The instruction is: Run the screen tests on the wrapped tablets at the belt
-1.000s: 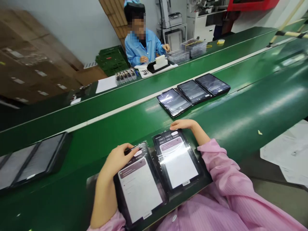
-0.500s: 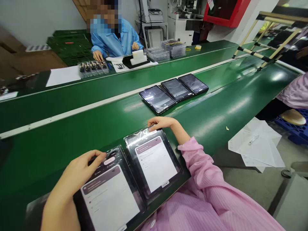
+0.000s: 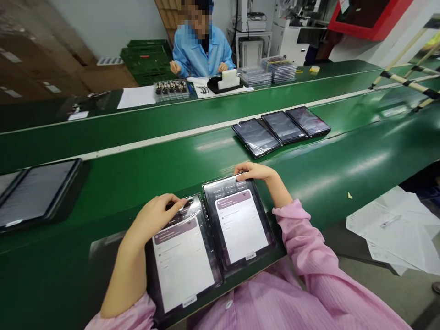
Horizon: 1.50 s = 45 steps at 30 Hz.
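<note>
Two tablets with lit white screens lie side by side at the green table's near edge, in clear film. My left hand (image 3: 153, 216) is closed on the top edge of the left tablet (image 3: 185, 263), thumb over the screen and the other fingers bent round the far edge, partly hidden. At the top edge of the right tablet (image 3: 242, 229), my right hand (image 3: 253, 171) grips in the same way, its thumb on the front. Both screens show a mauve banner above a white panel; the right one also shows dark buttons at its top.
Three dark tablets (image 3: 283, 128) sit in a row on the green conveyor (image 3: 165, 169) ahead. More tablets (image 3: 37, 195) are at far left. Opposite, a person in blue (image 3: 204, 50) sits behind a tray of small parts (image 3: 172, 90). Papers (image 3: 395, 229) lie at right.
The view has swung left, so everything sits further right in it and tablets at far left have appeared. Dark buttons now show on the right tablet. Both hands stay at the tablets' top edges.
</note>
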Each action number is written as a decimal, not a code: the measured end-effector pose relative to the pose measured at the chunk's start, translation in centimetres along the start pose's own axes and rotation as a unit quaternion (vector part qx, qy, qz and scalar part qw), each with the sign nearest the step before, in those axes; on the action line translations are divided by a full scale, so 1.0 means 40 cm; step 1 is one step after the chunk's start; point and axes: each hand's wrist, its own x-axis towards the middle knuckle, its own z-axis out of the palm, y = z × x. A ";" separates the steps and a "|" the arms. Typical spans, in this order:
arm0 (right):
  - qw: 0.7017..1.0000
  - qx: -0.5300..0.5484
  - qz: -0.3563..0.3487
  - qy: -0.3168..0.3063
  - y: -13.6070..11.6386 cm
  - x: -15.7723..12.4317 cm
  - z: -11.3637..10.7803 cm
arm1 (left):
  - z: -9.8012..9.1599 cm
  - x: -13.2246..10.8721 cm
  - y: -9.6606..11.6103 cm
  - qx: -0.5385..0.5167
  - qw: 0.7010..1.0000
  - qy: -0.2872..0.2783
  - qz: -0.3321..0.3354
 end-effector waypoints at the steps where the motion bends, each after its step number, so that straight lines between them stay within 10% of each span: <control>1: 1.000 0.001 0.000 -0.001 -0.001 -0.001 0.000 | 0.001 -0.001 0.000 0.005 1.000 0.003 0.001; 45: 0.999 0.022 0.028 0.007 0.019 0.011 0.000 | 0.000 0.019 -0.051 0.025 1.000 -0.004 0.010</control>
